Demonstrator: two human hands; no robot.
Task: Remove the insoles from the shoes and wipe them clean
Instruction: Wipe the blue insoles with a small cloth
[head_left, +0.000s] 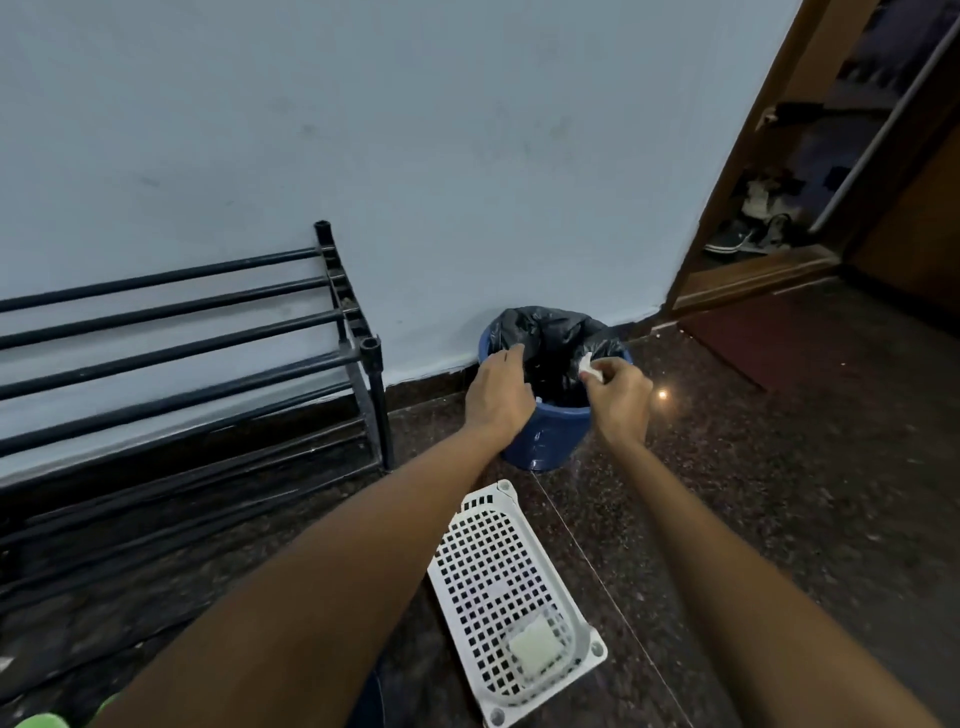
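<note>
Wall (415, 156): pale blue, smooth, matt, with faint scuffs; it runs directly behind the bin (545, 436). Floor (779, 493): dark speckled polished stone under and around the bin, with one bright point of reflected light just right of it. Shoe rack (182, 332): black, built of round tubes on plastic end posts, standing against the wall to the left of the bin. Door frame (727, 182): brown varnished wood, behind and to the right of the bin; a pair of shoes (743, 236) lies beyond it, well apart from the bin, detail too small to read. Basket (493, 571): white plastic, oblong, square-perforated, lying on the floor in front of the bin. The bin is round, blue plastic, lined with a crinkled glossy black bag (550, 327). Left hand (496, 397): over the bin's left rim, fingers reaching onto the bag edge; whether they grip it cannot be determined. Right hand (621, 400): over the right rim, fingers curled, pinching a small crumpled white wipe (588, 366) above the bin's mouth. A pale square pad (532, 644) sits in the basket's end farthest from the bin.
</note>
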